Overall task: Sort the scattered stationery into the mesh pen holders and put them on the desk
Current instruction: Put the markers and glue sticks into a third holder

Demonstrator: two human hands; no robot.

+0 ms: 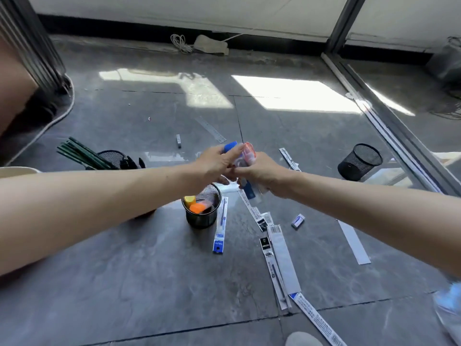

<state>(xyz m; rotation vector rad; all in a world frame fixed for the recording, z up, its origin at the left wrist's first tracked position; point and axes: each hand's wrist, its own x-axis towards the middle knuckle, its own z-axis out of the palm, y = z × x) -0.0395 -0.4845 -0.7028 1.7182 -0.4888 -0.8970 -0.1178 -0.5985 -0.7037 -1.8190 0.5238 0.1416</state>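
Both my hands meet above the grey floor. My left hand [216, 163] pinches a blue-capped highlighter [230, 146]. A clear packet with an orange-capped marker [248, 153] is gripped by my right hand [262, 172]. Just below them stands a black mesh pen holder [202, 219] containing yellow and orange highlighters [197, 208]. Another mesh holder [112, 157] at the left carries green pencils [79, 153]. An empty mesh holder [359, 161] stands at the right. Packed pen refills [279, 265], a blue-packed refill [220, 227] and a small eraser [297, 221] lie scattered on the floor.
A metal ruler [212, 129] and a small staple box [178, 140] lie farther back. A white strip [353, 242] lies at the right. A sliding-door rail [389, 126] runs along the right side. A cable coil [180, 43] sits by the back wall.
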